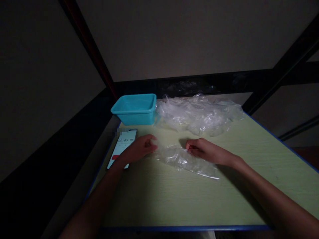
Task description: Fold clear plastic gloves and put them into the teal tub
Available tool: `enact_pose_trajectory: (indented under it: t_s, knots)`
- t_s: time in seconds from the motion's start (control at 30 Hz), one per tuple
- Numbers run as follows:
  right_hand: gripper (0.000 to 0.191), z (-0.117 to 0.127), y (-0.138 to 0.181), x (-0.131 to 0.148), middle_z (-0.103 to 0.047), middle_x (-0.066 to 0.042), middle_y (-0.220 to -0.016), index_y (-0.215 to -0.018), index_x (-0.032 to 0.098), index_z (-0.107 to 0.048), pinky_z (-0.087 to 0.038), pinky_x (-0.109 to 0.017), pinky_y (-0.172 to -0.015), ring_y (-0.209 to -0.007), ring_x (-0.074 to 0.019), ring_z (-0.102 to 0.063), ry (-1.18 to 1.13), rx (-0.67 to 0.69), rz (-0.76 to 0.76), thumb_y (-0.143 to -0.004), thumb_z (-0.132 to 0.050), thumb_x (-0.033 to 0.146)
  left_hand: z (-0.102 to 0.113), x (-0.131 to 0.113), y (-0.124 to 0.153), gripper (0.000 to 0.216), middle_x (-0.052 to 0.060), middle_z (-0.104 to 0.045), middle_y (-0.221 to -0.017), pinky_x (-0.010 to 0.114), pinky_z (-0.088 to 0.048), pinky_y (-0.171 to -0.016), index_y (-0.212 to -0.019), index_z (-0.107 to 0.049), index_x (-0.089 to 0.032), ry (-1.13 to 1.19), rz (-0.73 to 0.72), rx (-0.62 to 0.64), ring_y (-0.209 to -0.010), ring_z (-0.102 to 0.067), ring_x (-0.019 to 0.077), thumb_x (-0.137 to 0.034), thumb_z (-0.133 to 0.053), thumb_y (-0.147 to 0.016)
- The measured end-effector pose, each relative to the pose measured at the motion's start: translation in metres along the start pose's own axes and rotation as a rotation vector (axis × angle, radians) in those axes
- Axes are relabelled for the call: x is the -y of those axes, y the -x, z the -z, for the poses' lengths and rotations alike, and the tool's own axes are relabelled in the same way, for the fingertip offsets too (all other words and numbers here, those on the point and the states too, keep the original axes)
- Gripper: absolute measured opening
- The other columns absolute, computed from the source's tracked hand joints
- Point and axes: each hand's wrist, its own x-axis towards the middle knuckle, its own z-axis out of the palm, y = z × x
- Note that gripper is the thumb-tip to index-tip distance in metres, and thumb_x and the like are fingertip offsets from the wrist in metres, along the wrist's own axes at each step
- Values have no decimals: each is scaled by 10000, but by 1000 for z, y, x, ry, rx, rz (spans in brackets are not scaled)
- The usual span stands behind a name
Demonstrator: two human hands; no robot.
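Observation:
A clear plastic bag point(183, 160) stretches between my two hands just over the table, its loose end slanting down to the right. My left hand point(143, 146) has its fingers closed on the bag's left end, near the phone. Around the bag's upper right edge, my right hand point(203, 150) is curled with thumb and fingertips together; the bag passes beneath its fingers, and whether they grip the film cannot be made out. Behind both hands lies a crumpled heap of clear plastic bags point(199, 114).
A turquoise plastic basin point(136, 114) stands at the back left, touching the heap. A phone point(122, 149) showing a running timer lies at the left side, partly under my left forearm. The pale wooden table point(174, 202) has blue edging. A wall rises behind it.

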Motion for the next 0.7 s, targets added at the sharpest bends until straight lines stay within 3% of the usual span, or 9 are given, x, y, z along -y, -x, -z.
enact_pose_trajectory:
  t_s: [0.17, 0.27, 0.4, 0.47, 0.6, 0.7]
  knots:
    - [141, 8, 7, 4, -640, -72, -826, -890, 147, -602, -450, -278, -637, -711, -167, -593, 152, -135, -2, -845, -482, 206, 12, -6, 9, 335, 38, -667, -828, 295, -482, -682, -948, -578, -166, -83, -36, -88, -751, -624, 186, -369, -585, -683]
    - [200, 13, 21, 19, -648, -112, -921, -932, 145, -634, -489, -333, -715, -825, -212, -618, 275, -237, 44, -866, -464, 226, 20, -10, 15, 290, 46, -669, -851, 286, -478, -695, -905, -601, -158, -140, -55, -30, -758, -617, 178, -345, -592, -683]
    - [301, 3, 54, 39, -691, -94, -931, -938, 194, -681, -535, -380, -731, -817, -222, -656, 387, -179, 124, -918, -392, 278, 29, -11, 23, 240, 48, -673, -872, 279, -463, -727, -840, -625, -150, -238, -62, 97, -794, -606, 179, -336, -605, -690]
    - [312, -9, 72, 41, -700, -73, -1010, -1061, 226, -664, -547, -403, -778, -883, -233, -663, 445, -206, 90, -920, -401, 314, 33, -11, 27, 235, 42, -676, -883, 276, -456, -736, -847, -634, -155, -295, -54, 126, -807, -603, 179, -330, -614, -692]
    - [481, -33, 100, 35, -602, -47, -1239, -1368, 265, -409, -544, -414, -854, -1052, -246, -617, 545, -292, 123, -906, -441, 391, 38, -6, 28, 163, 37, -675, -846, 256, -451, -727, -803, -642, -153, -374, -39, 137, -795, -603, 168, -275, -611, -699]
    - [627, -43, 109, 29, -530, -50, -1309, -1449, 262, -177, -541, -447, -859, -1099, -264, -586, 634, -315, 150, -902, -441, 416, 38, -3, 26, 110, 39, -662, -795, 234, -447, -700, -739, -641, -140, -385, -35, 172, -764, -605, 158, -231, -587, -707]
